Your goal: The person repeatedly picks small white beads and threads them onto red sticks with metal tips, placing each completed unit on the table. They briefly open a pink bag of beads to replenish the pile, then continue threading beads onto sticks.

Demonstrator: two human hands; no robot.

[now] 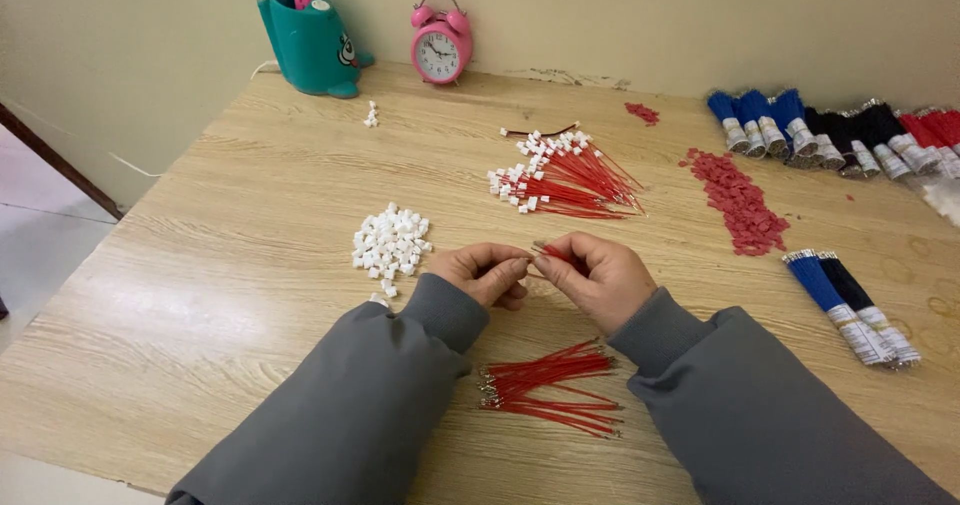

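Observation:
My left hand (490, 273) and my right hand (597, 277) meet over the middle of the wooden table (220, 265). Between the fingertips of both hands is a short red wire (556, 254); a small part may be pinched in my left fingers, but it is hidden. A loose bunch of bare red wires (550, 388) lies just below my hands. To the left sits a heap of small white connector housings (391, 243). Farther back lies a pile of red wires fitted with white connectors (560, 177).
A scatter of small red pieces (738, 201) lies right of centre. Blue, black and red wire bundles (835, 135) line the back right edge, and two more bundles (850, 303) lie near my right sleeve. A pink alarm clock (441, 41) and a teal pen holder (312, 45) stand by the wall.

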